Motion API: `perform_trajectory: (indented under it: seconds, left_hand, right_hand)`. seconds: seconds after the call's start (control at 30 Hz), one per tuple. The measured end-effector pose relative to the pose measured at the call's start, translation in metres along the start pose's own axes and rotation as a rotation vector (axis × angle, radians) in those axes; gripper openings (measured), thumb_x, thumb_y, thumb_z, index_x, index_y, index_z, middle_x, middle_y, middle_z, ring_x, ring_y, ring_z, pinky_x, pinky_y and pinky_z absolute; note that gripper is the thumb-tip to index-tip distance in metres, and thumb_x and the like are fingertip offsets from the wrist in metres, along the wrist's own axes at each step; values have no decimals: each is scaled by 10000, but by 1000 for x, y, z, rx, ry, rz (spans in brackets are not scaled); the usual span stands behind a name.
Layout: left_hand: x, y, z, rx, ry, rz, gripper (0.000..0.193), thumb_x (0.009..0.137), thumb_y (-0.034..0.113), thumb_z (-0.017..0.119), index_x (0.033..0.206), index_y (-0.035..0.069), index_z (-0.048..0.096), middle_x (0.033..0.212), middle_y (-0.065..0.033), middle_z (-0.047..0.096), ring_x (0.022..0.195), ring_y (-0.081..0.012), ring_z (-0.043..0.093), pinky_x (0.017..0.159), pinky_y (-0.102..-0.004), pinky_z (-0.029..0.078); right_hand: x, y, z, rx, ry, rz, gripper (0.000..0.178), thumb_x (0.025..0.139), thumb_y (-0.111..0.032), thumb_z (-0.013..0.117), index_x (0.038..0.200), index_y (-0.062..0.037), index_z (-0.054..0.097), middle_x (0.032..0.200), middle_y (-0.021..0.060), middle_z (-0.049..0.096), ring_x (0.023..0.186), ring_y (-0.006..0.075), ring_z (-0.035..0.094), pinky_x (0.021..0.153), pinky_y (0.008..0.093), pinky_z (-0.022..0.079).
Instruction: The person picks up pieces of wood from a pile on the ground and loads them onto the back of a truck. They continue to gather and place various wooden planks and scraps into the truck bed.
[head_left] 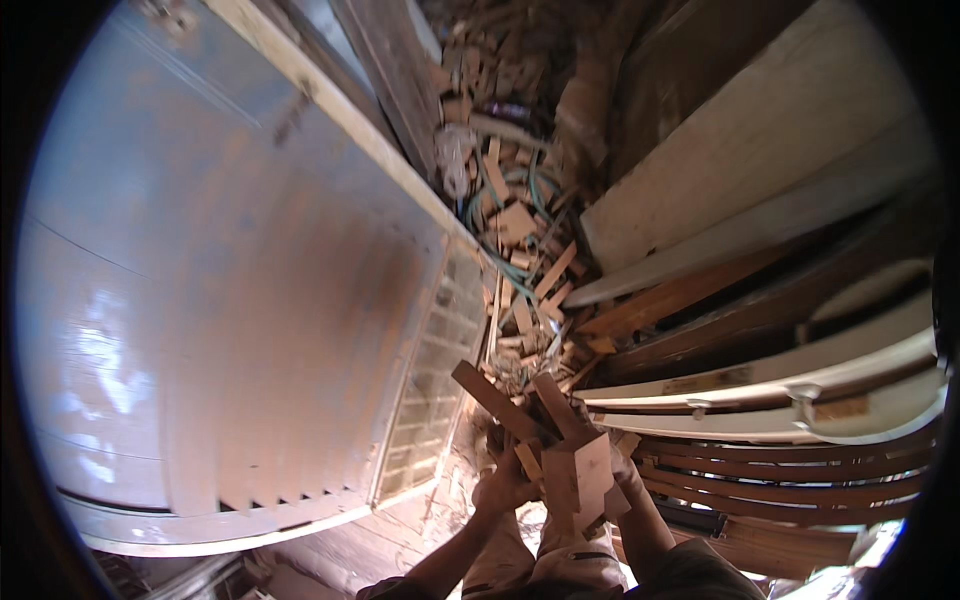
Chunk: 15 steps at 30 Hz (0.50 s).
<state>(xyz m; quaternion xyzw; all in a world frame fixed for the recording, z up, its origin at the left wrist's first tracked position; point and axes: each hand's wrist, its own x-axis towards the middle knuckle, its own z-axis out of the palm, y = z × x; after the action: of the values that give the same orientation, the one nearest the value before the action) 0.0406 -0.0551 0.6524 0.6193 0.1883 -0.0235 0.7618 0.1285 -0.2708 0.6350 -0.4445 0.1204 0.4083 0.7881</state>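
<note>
Several wood offcuts [580,475] are gathered in a bundle in front of my legs, between my two hands. Two longer sticks poke out of the bundle on its far side, and a squarish block lies on top nearer to me. My left hand [507,485] is closed round the left side of the bundle, its fingertips partly hidden by the wood. On the other side my right hand [622,475] grips the pieces, with most of its fingers covered. Just beyond the bundle begins a heap of scrap wood [515,225] that runs away along a narrow gap.
A large dusty grey metal panel [250,300] with vent slots walls the left side. Boards [740,170] and curved white pieces [720,385] are stacked along the right. Green cord or strapping [515,272] lies tangled among the scraps, near clear crumpled plastic [455,160].
</note>
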Motion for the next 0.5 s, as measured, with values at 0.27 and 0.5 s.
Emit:
perform_trajectory:
  seconds: [0.27,0.5]
  left_hand:
    - [-84,152,20,50,-227,127,868,730,627,778,1265,-8,525,1261,-168,433,1222,-329,396,1042,-451,343]
    - [-159,167,42,149,-588,62,943,713,516,834,1399,7,435,1333,-161,418,1250,-283,415,1060,-418,364]
  right_hand:
    - [-152,-42,108,70,19,-183,717,936,-453,639,1457,-18,407,1344,150,566,1220,259,594,987,401,543]
    - [-284,4,149,255,194,-390,707,941,-445,633,1458,-20,405,1346,152,566,1219,259,595,986,401,545]
